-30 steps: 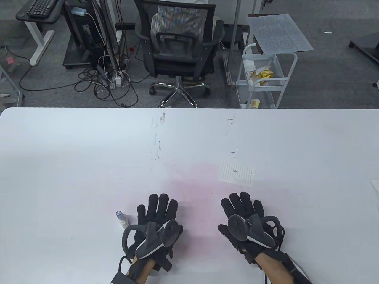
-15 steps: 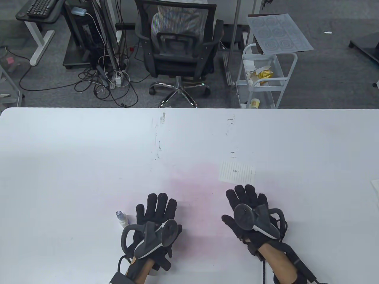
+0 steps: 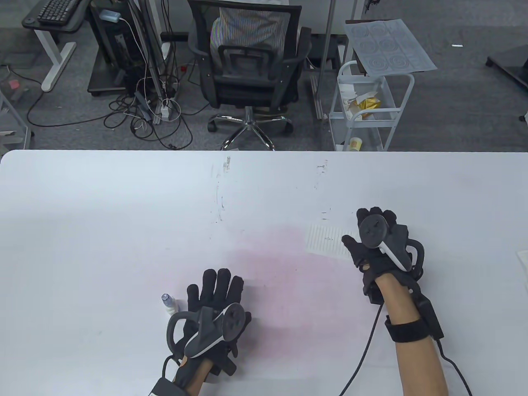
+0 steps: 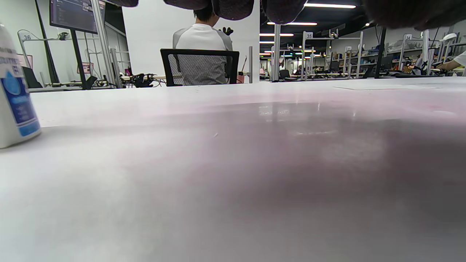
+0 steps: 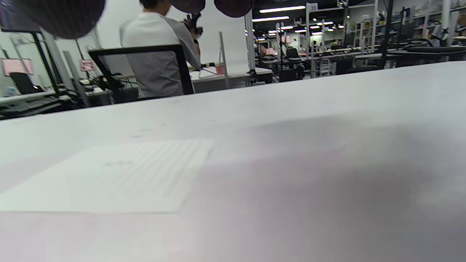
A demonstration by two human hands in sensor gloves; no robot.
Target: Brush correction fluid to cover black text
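A small lined paper sheet [image 3: 328, 241] with a tiny black text mark lies flat on the white table [image 3: 123, 214], right of centre. It also shows in the right wrist view [image 5: 109, 178]. A small white correction fluid bottle [image 3: 168, 304] with a blue label stands near the front, just left of my left hand; it also shows in the left wrist view [image 4: 14, 94]. My left hand [image 3: 216, 288] lies flat on the table, fingers spread, holding nothing. My right hand [image 3: 367, 231] is open and empty over the sheet's right edge, its thumb above the paper.
Another white sheet's corner [image 3: 523, 260] shows at the table's right edge. Scuff marks [image 3: 220, 194] run along the table's far middle. Beyond the far edge stand an office chair [image 3: 247, 62] and a white cart [image 3: 367, 103].
My right hand has moved forward and to the right, from the front of the table to the paper's right edge. My left hand has stayed by the bottle.
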